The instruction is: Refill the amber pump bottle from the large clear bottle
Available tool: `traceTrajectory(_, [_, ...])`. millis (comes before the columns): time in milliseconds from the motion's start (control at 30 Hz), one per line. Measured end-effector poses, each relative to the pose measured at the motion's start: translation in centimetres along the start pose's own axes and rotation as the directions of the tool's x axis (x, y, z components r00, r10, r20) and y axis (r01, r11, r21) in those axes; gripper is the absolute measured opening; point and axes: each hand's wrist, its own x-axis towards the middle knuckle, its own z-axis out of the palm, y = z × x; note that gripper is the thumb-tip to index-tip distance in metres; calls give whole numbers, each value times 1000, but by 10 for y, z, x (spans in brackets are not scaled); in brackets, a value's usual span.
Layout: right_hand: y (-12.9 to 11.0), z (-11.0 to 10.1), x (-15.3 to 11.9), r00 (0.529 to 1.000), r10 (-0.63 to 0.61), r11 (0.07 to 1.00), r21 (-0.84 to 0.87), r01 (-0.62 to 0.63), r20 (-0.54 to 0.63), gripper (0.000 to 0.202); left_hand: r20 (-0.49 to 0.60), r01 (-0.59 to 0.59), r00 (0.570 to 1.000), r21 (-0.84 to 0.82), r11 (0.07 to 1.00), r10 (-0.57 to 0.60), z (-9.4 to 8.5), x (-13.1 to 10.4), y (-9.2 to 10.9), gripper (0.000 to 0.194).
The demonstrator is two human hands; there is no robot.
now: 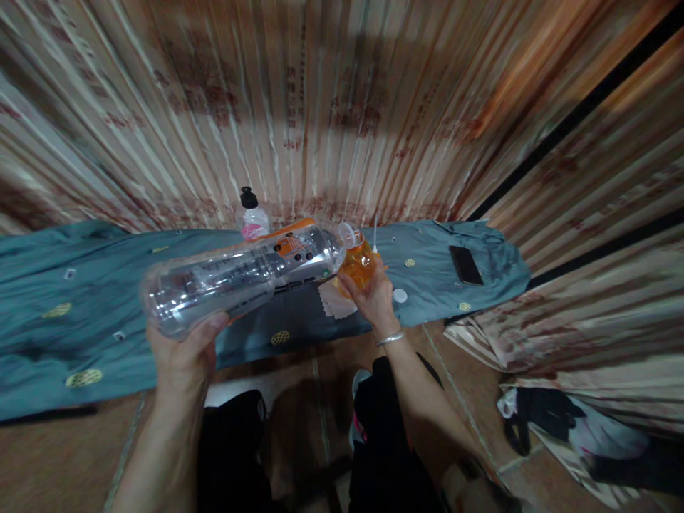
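Observation:
A large clear plastic bottle point(240, 274) with an orange and silver label lies tilted nearly level in my left hand point(184, 345), whose fingers wrap under its base. Its open neck points right, at the top of a small orange container point(359, 265). My right hand point(374, 292), with a silver bangle at the wrist, is closed round that orange container. Whether liquid passes between the two cannot be made out. Beneath the orange container a pale scalloped cloth point(338, 301) shows in part. A round white cap point(400, 296) lies right of my right hand.
A clear bottle with a black cap point(249, 199) stands behind the large bottle. A dark phone point(466, 265) lies toward the right end of the narrow green-cloth-covered surface point(427, 246). Patterned curtains point(299, 107) hang close behind. Clothes point(582, 427) lie at the lower right, near the tiled floor.

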Motion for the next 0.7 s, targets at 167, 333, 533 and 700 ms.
traceTrajectory(167, [0, 0, 0, 1000, 1, 1000, 7, -1, -6, 75, -5, 7, 1000, -32, 999, -7, 1, 1, 1, 77])
traceTrajectory(333, [-2, 0, 1, 1000, -1, 1000, 25, 1, -2, 72, -18, 44, 999, -48, 998, -45, 1, 1, 3, 79])
traceTrajectory(533, [-2, 1, 2, 1000, 29, 999, 15, -29, -2, 75, -30, 68, 997, -83, 994, -71, 2, -1, 3, 77])
traceTrajectory(700, [-2, 1, 2, 999, 43, 999, 10, -43, -3, 76, -26, 96, 995, -115, 989, -100, 5, -2, 2, 77])
